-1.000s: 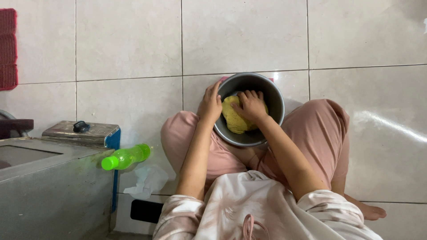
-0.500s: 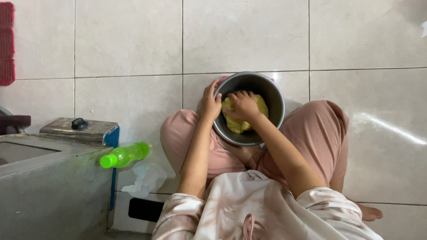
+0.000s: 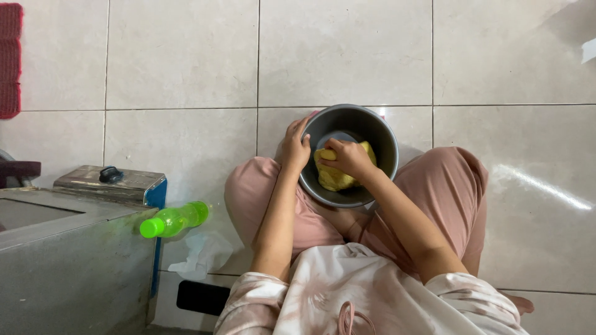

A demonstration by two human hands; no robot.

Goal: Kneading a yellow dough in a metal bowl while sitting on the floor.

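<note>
Kneading well here calls for pressing the lump of yellow dough [image 3: 338, 175] down with the heel of the hand and folding it back, while the round grey metal bowl [image 3: 379, 133] is kept from sliding. The left hand [image 3: 294, 149] grips the bowl's rim, fingers curled over its near-left edge. The right hand [image 3: 347, 158] is closed into the dough, which lies under it at the bottom of the bowl, between the person's crossed legs in pink trousers [image 3: 447, 186] on the pale tiled floor [image 3: 186, 62].
</note>
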